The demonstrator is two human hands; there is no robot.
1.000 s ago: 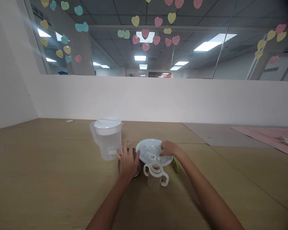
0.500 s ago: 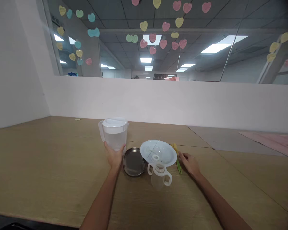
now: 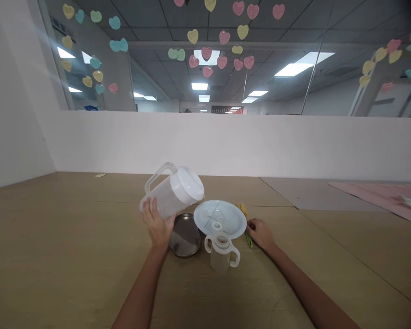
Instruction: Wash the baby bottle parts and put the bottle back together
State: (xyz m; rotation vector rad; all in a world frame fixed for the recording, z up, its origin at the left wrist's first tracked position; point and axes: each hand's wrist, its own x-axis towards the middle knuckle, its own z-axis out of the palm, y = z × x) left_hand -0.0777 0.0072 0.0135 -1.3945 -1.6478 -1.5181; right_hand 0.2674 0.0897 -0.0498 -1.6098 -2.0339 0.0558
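My left hand (image 3: 159,228) grips the body of a clear plastic pitcher (image 3: 162,196) from below. The pitcher is tilted to the right, its white lid (image 3: 188,183) on and its spout end near the rim of a white bowl (image 3: 234,224). My right hand (image 3: 262,235) rests on the table with curled fingers, at the bowl's right edge and over the green handle of a brush (image 3: 249,241) with a yellow head. Whether the fingers hold anything cannot be made out. A two-handled clear cup (image 3: 220,260) without a lid stands before the bowl.
An oval metal tray (image 3: 185,237) lies beneath and right of my left hand. A white ring-shaped lid (image 3: 216,226) sits in the bowl. Pink cloth (image 3: 380,196) covers the table's far right. A white wall (image 3: 226,144) with a window above closes off the back.
My left hand has lifted the pitcher and tipped it from upright to the right, toward the bowl. My right hand stays beside the bowl. The view has shifted a little to the right.
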